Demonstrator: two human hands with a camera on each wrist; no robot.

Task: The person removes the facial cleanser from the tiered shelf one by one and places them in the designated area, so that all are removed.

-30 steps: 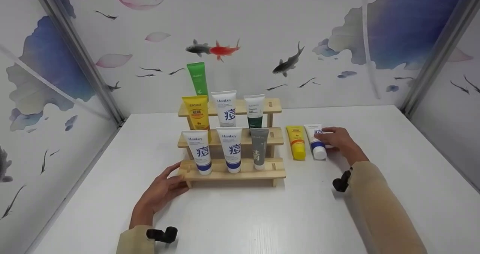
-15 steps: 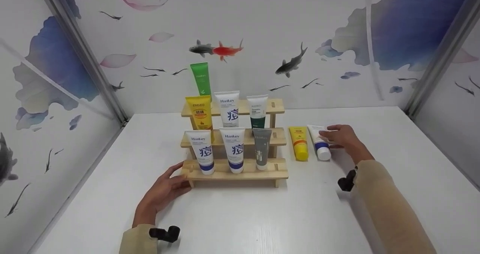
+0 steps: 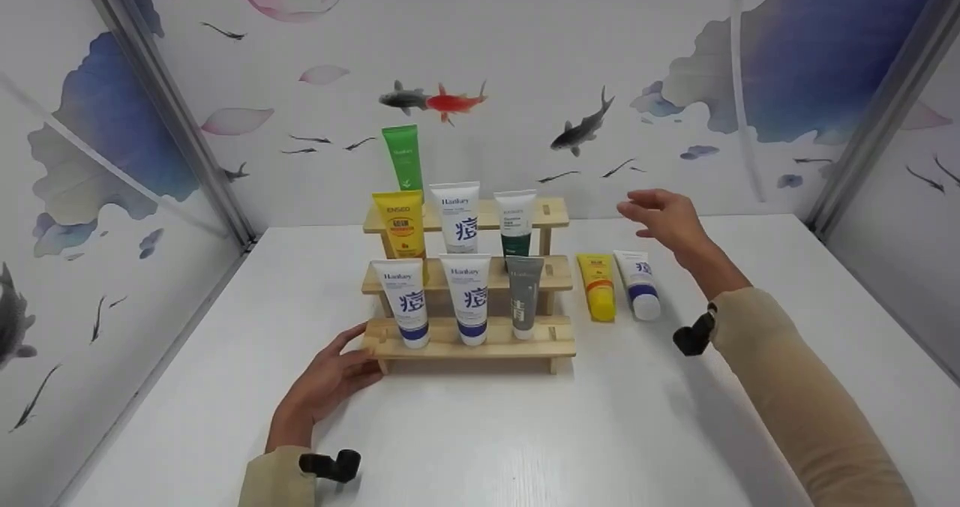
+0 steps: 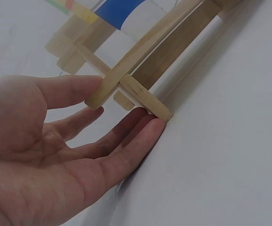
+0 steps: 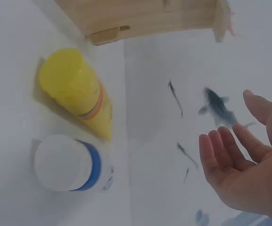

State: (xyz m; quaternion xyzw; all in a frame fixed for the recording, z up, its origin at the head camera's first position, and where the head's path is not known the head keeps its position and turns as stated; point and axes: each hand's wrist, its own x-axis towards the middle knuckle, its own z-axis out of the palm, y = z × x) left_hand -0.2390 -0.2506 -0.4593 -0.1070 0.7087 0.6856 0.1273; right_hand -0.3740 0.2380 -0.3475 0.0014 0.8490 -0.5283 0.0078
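Observation:
A three-tier wooden display rack [image 3: 551, 327] stands on the white table, bearing several squeeze tubes. My left hand [image 3: 330, 387] holds the rack's lower left end; in the left wrist view the thumb [image 4: 74, 89] lies against the shelf board and fingertips meet the leg. To the right of the rack lie a yellow tube [image 3: 598, 289] and a white tube with a blue band [image 3: 637, 286], side by side. My right hand [image 3: 671, 226] hovers above and beyond them, fingers loosely bent, holding nothing. In the right wrist view both tubes' caps face the camera, apart from the hand.
On the rack stand a green tube [image 3: 405, 158] at the top left, a yellow tube [image 3: 400, 226], white tubes [image 3: 466, 297] and a grey tube [image 3: 523, 297] at the front. A fish-patterned wall [image 3: 300, 184] closes off the table's back.
My right hand has let go of the white tube and risen away from it, toward the back. The tube stays lying beside the yellow one. My left hand keeps its place on the rack.

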